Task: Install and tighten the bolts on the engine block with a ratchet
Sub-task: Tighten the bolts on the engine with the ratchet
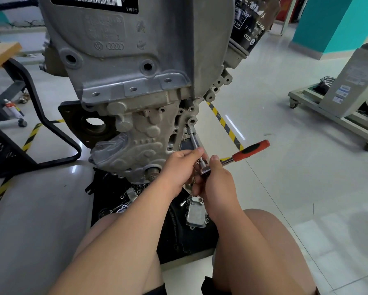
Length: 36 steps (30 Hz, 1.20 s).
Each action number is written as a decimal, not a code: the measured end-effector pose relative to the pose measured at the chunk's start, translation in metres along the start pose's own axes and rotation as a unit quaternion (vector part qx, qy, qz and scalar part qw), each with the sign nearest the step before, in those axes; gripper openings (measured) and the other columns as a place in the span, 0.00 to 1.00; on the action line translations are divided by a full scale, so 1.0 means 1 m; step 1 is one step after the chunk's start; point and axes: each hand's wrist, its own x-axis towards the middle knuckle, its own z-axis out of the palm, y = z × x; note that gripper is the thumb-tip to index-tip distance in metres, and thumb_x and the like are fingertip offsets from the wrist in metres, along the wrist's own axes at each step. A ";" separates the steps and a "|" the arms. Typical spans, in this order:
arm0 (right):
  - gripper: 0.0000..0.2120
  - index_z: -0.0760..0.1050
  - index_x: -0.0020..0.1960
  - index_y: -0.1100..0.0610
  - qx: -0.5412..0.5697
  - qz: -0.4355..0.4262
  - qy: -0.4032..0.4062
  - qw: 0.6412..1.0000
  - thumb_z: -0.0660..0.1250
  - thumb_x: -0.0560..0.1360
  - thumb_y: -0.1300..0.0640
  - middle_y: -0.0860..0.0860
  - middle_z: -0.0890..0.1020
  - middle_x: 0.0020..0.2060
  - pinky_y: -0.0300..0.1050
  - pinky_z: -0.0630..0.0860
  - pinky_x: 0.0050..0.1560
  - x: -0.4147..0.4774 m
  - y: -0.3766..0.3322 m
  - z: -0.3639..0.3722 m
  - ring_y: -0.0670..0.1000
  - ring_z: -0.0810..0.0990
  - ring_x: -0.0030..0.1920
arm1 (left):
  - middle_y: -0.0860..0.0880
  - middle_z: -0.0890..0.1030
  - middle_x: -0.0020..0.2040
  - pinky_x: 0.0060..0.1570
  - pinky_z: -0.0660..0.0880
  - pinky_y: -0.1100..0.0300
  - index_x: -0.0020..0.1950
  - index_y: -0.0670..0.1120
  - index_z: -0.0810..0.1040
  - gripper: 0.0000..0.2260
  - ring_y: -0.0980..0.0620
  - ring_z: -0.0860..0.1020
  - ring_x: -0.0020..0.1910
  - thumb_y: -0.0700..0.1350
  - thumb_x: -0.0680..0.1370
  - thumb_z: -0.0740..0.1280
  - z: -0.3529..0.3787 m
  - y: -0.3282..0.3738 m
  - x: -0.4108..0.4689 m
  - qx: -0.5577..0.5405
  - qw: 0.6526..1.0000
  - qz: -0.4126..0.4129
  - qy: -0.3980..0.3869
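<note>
The grey engine block (136, 81) stands upright on a black mat (178, 237) on the tiled floor, directly in front of the seated person's bare knees. Low on the block's right edge, a slim extension bar (193, 139) runs from a bolt boss down and toward the person, and its far tip meets the casting; the bolt itself is hidden there. The ratchet (251, 150) sits on the near end of the bar, with its red-and-black handle pointing out to the right and slightly up. The left hand (178, 167) pinches the bar between thumb and fingertips just above the ratchet head. The right hand (218, 182) is curled round the ratchet head, thumb raised, and leaves the handle free. A black oil filter (251, 26) juts from the block's upper right. A finned silver part (197, 215) lies on the mat below the hands, and yellow-black tape (225, 125) crosses the floor behind
</note>
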 end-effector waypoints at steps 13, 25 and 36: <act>0.16 0.71 0.51 0.56 0.362 0.173 -0.114 0.909 0.53 0.82 0.45 0.50 0.67 0.26 0.38 0.64 0.22 -0.003 -0.001 0.009 0.46 0.60 0.19 | 0.52 0.68 0.25 0.18 0.63 0.69 0.39 0.46 0.80 0.11 0.55 0.69 0.18 0.51 0.77 0.69 0.000 0.001 -0.001 -0.027 0.998 -0.038 0.040; 0.16 0.67 0.41 0.50 -0.262 -0.171 0.068 0.947 0.49 0.83 0.47 0.46 0.72 0.30 0.44 0.62 0.32 0.001 0.000 0.003 0.48 0.71 0.31 | 0.45 0.66 0.32 0.35 0.57 0.53 0.40 0.43 0.82 0.21 0.49 0.62 0.32 0.62 0.63 0.71 0.006 -0.004 0.007 0.010 0.999 0.018 0.036; 0.20 0.75 0.39 0.48 -0.077 -0.096 0.049 0.991 0.52 0.82 0.44 0.41 0.75 0.24 0.47 0.68 0.38 -0.005 0.001 0.010 0.47 0.73 0.32 | 0.53 0.65 0.22 0.24 0.58 0.66 0.25 0.51 0.77 0.19 0.55 0.61 0.21 0.54 0.75 0.70 0.000 -0.011 0.014 0.016 0.999 0.025 0.024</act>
